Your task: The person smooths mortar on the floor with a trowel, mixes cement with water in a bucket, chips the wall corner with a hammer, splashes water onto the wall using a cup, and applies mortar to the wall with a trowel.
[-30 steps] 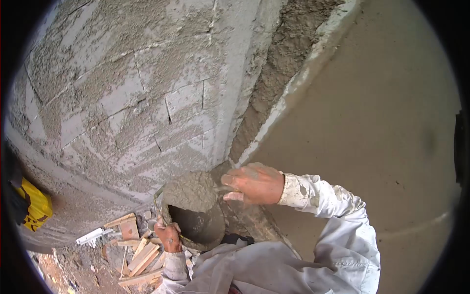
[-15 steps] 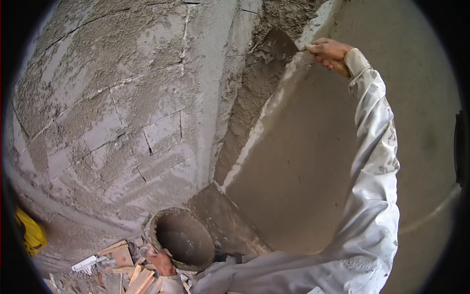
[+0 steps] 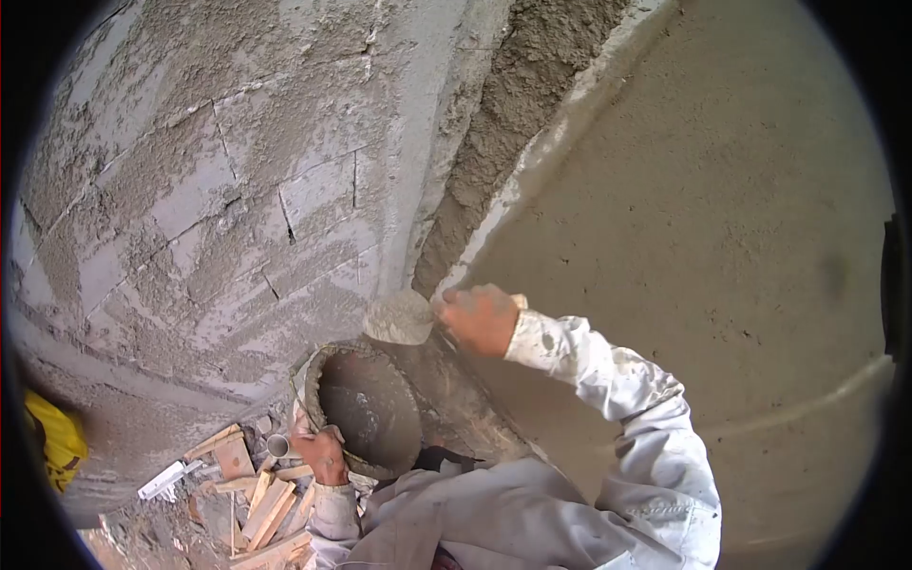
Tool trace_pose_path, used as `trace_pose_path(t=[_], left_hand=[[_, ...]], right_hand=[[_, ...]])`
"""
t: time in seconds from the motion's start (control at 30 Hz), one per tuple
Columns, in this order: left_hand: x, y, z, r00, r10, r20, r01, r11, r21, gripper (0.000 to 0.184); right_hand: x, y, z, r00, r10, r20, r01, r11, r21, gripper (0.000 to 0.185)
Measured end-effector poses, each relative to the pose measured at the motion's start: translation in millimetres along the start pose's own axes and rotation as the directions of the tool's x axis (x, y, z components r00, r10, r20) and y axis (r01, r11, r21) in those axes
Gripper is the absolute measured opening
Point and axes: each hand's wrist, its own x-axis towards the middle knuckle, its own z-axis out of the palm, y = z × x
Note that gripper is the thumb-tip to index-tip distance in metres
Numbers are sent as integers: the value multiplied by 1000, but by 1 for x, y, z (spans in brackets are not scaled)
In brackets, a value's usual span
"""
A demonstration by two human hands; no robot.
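Observation:
My left hand [image 3: 321,451] grips the rim of a mortar-crusted bucket [image 3: 372,408], tilted so that its hollow inside shows grey mortar. Above and right of the bucket, my right hand [image 3: 478,318] is closed round the handle of a trowel [image 3: 399,317], whose blade points left over the bucket's upper edge. Grey mortar covers the blade. Beyond the trowel runs a strip of rough, wet mortar [image 3: 522,104] between the block wall and the smooth plastered surface.
The block wall [image 3: 323,195] with patchy mortar fills the left. Smooth brown plaster [image 3: 684,247] spans the right. Broken wood pieces [image 3: 271,513] and a white object [image 3: 163,480] lie at the lower left, near a yellow item [image 3: 57,442].
My right hand and the trowel have come down from the upper mortar strip to just above the bucket. My left hand stays on the rim.

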Motion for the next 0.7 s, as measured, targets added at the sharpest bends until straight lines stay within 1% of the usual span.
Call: trace_pose_path(t=[0.03, 0.07, 0.1, 0.17, 0.2, 0.27, 0.3, 0.33, 0.37, 0.4, 0.43, 0.47, 0.5, 0.53, 0.57, 0.6, 0.67, 0.7], left_hand=[[-5, 19, 11, 1000, 20, 0, -20, 1000, -13, 60], [-9, 34, 20, 999, 43, 2, -42, 999, -29, 59], [-8, 34, 20, 997, 81, -18, -81, 997, -12, 57], [-7, 28, 17, 987, 151, -52, -149, 988, 29, 53], [-8, 20, 12, 990, 135, -26, -135, 991, 21, 54], [-8, 5, -1, 994, 108, 10, -108, 994, 8, 56], [-8, 8, -7, 998, 61, 23, -60, 998, -31, 60], [-7, 11, -13, 999, 34, 6, -34, 999, 6, 59], [-3, -8, -32, 999, 2, -39, 0, 999, 35, 54], [0, -28, -50, 998, 9, -67, -10, 1000, -19, 50], [-2, -1, -47, 993, -69, -100, 66, 997, -40, 46], [3, -8, -59, 989, -78, -128, 67, 994, -90, 44], [1, -12, -61, 974, -99, -205, 65, 983, -170, 46], [1, -11, -66, 973, -118, -199, 81, 980, -184, 52], [0, -8, -68, 965, -136, -224, 100, 981, -164, 47], [-4, -6, -70, 960, -151, -236, 119, 982, -145, 41], [-7, -12, -74, 959, -133, -251, 99, 985, -144, 42], [-6, -16, -74, 958, -117, -261, 81, 986, -147, 42]], right_hand=[[1, -42, 66, 999, 35, 31, -34, 999, -20, 18], [3, -86, 130, 976, 215, 20, -214, 976, -37, 17], [1, -111, 174, 993, 78, 86, -90, 985, 144, 15], [-16, -172, 219, 994, 52, 94, -88, 891, 445, 14], [-26, -207, 233, 974, -80, -210, 148, 931, 333, 14], [-17, -249, 231, 998, -22, -66, 45, 926, 375, 14], [-9, -251, 214, 996, 30, -82, 14, 875, 484, 15], [9, -240, 196, 994, 76, -79, -13, 799, 601, 16], [17, -231, 190, 987, 125, -104, -14, 701, 713, 18], [20, -214, 186, 1000, 22, 0, -12, 556, 831, 20], [15, -208, 190, 997, 49, 54, -68, 368, 927, 17], [3, -208, 191, 959, 197, 206, -239, 164, 957, 17], [-15, -202, 214, 905, 371, 207, -181, -104, 978, 16], [-25, -190, 196, 797, 513, 319, -253, -195, 948, 15], [-35, -171, 199, 763, 596, 252, -195, -159, 968, 15], [-43, -154, 191, 707, 650, 279, -201, -194, 960, 16], [-61, -120, 185, 634, 728, 262, -155, -212, 965, 18], [-67, -107, 178, 635, 736, 236, -205, -134, 970, 19]])
